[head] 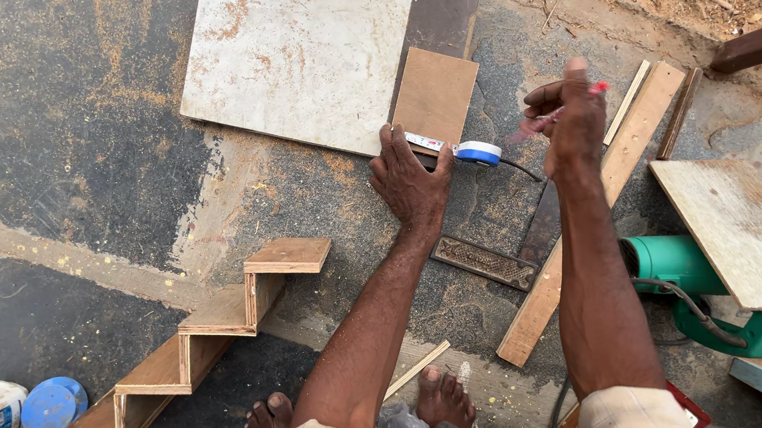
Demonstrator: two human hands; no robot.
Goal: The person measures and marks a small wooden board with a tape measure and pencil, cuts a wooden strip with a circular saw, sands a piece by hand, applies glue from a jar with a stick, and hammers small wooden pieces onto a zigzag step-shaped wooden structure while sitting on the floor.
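1. Slippage is the risk: left hand (410,179) only presses flat, fingers spread, on the tape measure (463,150), which could shift off the small brown board (435,95)
2. Right hand (572,116), fingers closed on a red pencil (566,108), hovers centre-right
3. Board lies upper-centre on the floor, smooth, square-cut
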